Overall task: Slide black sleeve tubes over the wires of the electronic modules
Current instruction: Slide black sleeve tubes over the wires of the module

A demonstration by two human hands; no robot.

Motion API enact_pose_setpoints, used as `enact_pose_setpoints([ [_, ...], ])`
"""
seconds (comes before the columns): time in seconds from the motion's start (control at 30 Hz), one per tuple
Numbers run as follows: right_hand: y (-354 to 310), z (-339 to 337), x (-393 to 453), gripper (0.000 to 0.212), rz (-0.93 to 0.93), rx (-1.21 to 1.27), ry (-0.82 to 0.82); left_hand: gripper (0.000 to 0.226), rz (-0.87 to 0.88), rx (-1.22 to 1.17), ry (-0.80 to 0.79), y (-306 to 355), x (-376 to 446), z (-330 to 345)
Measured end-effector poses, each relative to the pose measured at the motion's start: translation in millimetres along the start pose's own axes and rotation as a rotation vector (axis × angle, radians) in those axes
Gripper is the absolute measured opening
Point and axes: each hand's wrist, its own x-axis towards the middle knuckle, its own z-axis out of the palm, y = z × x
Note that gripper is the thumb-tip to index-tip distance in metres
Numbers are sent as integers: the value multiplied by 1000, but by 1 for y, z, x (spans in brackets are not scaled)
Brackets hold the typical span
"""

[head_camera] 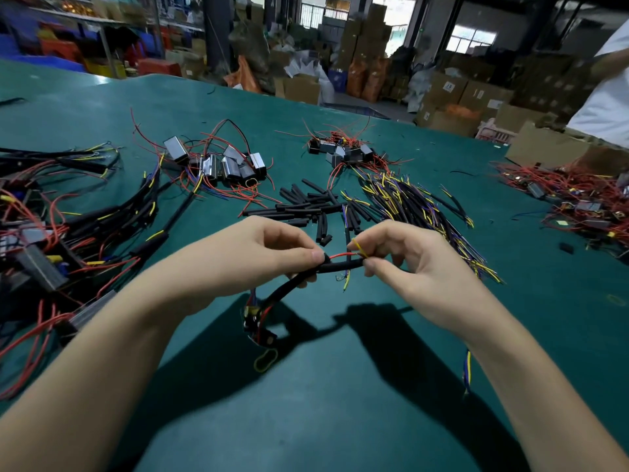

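Just nearer me than the loose tube pile, my left hand and right hand pinch one black sleeve tube above the bench. It looks light and floppy over thin wires, so I'd grip near its mouth.

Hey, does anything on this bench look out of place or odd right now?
One stray wire bundle, blue and yellow, lies alone on the green table beside the right forearm, apart from the main pile. A single black sleeve piece also sits alone farther right.
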Motion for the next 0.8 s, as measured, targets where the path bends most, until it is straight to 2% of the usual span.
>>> enact_pose_setpoints([
  [0.2,-6,-3,-2,28,-77,-115,-38,18,-173,-53,-30,-2,3,0],
  [0.3,-8,-4,-2,26,-114,-174,-59,16,-182,-62,-17,-4,3,1],
  [0.5,-14,0,-2,20,-190,-293,-63,5,-96,-49,67,0,2,9],
  [0.67,-14,2,-2,25,-137,-265,-22,6,87,105,232,-1,6,25],
  [0.8,-13,2,0,21,-50,-159,16,7,202,173,297,-3,9,29],
])
